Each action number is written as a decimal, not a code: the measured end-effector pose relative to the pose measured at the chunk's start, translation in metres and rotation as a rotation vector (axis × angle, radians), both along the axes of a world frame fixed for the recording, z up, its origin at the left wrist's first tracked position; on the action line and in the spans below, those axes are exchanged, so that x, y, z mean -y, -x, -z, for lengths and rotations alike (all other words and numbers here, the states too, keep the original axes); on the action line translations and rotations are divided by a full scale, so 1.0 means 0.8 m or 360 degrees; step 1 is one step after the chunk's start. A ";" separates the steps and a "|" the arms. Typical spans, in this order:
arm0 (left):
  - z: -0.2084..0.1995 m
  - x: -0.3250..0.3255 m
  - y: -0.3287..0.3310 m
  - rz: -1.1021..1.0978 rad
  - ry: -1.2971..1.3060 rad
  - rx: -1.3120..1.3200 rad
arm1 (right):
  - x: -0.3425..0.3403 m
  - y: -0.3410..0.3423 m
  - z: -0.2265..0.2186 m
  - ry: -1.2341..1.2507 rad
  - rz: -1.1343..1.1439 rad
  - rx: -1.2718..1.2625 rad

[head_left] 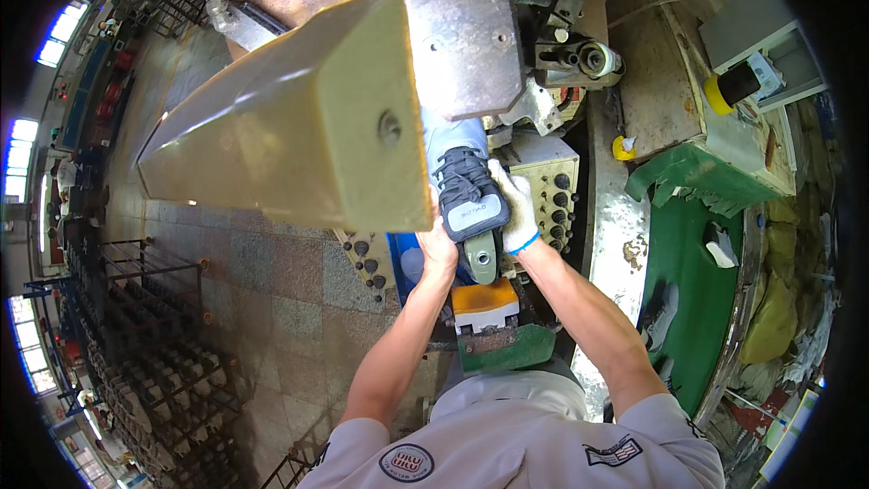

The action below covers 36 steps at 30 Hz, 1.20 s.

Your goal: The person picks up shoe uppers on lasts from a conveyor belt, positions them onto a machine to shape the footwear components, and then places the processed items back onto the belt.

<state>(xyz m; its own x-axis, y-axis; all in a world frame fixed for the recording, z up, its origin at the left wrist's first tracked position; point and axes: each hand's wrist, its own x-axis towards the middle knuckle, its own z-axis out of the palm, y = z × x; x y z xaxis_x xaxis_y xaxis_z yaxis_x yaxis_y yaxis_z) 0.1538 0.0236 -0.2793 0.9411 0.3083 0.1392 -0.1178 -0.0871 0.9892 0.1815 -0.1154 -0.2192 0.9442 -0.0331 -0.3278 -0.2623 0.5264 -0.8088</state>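
A dark shoe upper (464, 175) with black laces and a pale label on its tongue is between my hands, under the machine's metal head. A green shoe last (482, 258) with a round hole sticks out of its near end. My bare left hand (438, 246) grips its left side, its fingertips partly hidden behind the shoe and the plastic guard. On the right side, my right hand (515, 206), in a white glove with a blue cuff edge, is wrapped against the shoe. Just below the last sits an orange-topped pad (484, 299) on the machine.
A large translucent yellowish guard (299, 118) hangs at the upper left. The metal press head (463, 41) is above the shoe. Knob panels (549, 186) flank it. To the right runs a green conveyor belt (692, 281) carrying shoes. Dark racks (163, 371) stand at the left.
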 end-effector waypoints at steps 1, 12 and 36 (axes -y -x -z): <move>-0.003 -0.001 -0.001 0.0050 -0.0050 0.0012 | 0.000 0.000 -0.006 -0.0041 0.0012 -0.0027; 0.027 -0.044 0.209 -0.0264 -0.0653 -0.1349 | 0.158 0.136 -0.016 -0.0158 0.0181 0.0000; -0.297 -0.004 0.169 0.1034 -0.0157 -0.0876 | 0.113 0.192 -0.132 -0.1477 -0.0014 -0.0015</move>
